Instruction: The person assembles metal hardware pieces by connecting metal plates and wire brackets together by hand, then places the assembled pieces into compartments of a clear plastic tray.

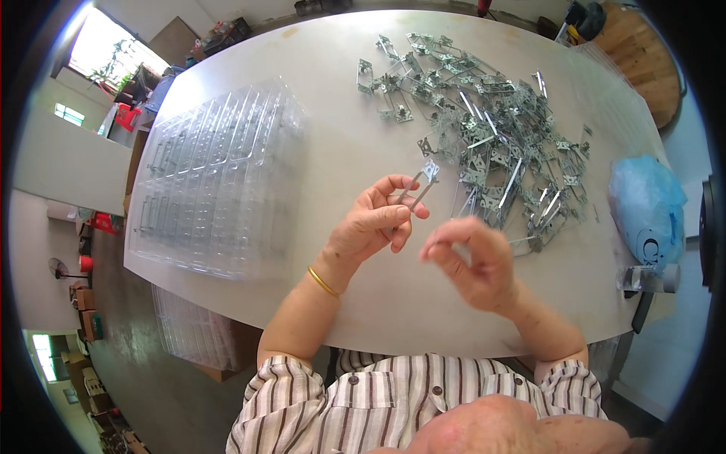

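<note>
My left hand [378, 216] is closed on a small metal bracket frame [429, 175], pinched between thumb and fingers in front of me. Two thin parallel rods run from the fingers up to a flat plate with holes at its far end. Just right of it, my right hand [476, 265] is raised over the table with its fingers bent. Its fingertips are blurred, so whether anything is between them does not show. Beyond both hands spreads a heap of similar silvery metal brackets [495, 163], lying in a tangle.
Stacked clear plastic trays [219, 181], with metal parts in some, stand on the left of the white table [333, 98]. More clear trays [193, 325] sit below the table's left edge. A blue plastic bag [646, 208] and a roll of clear tape [654, 278] are at the right edge.
</note>
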The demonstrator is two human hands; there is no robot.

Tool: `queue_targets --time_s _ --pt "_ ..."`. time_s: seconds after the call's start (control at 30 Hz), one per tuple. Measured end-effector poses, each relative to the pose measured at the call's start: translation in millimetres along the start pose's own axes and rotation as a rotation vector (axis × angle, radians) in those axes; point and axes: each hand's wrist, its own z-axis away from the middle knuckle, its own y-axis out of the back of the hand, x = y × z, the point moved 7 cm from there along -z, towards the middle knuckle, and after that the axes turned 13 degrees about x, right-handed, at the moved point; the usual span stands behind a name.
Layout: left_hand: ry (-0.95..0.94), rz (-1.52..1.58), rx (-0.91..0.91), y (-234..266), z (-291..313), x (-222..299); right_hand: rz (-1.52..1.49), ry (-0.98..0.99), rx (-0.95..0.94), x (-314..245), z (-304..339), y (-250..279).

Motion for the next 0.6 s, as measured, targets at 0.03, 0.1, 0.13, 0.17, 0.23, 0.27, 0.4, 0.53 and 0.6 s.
queue_targets --time_s 0.03,0.1,0.13,0.17,0.23,0.27,0.4,0.53,0.6 --pt "-0.002 0.026 -0.034 0 -1 1 0.008 -0.011 -0.006 2 -10 3" --pt "-0.005 0.024 0.000 0 0 1 0.102 0.118 0.125 -2 -28 20" --pt "-0.017 0.009 0.032 2 -1 1 0.113 0.104 0.119 0 -29 22" --pt "-0.027 -0.011 -0.011 4 -2 0 0.057 0.042 0.198 5 -30 29" --pt "-0.033 -0.005 0.027 5 0 -1 -0.071 -0.073 0.301 19 -26 38" --pt "-0.049 -0.017 0.063 5 1 -1 -0.062 -0.090 0.297 24 -25 38" --pt "-0.044 -0.065 0.114 2 -3 -1 -0.078 -0.175 0.346 33 -34 36" --pt "-0.061 -0.147 0.134 4 0 0 -0.034 -0.106 0.323 31 -51 31" --pt "-0.063 -0.127 0.111 4 0 -2 -0.015 -0.076 0.326 29 -56 31"
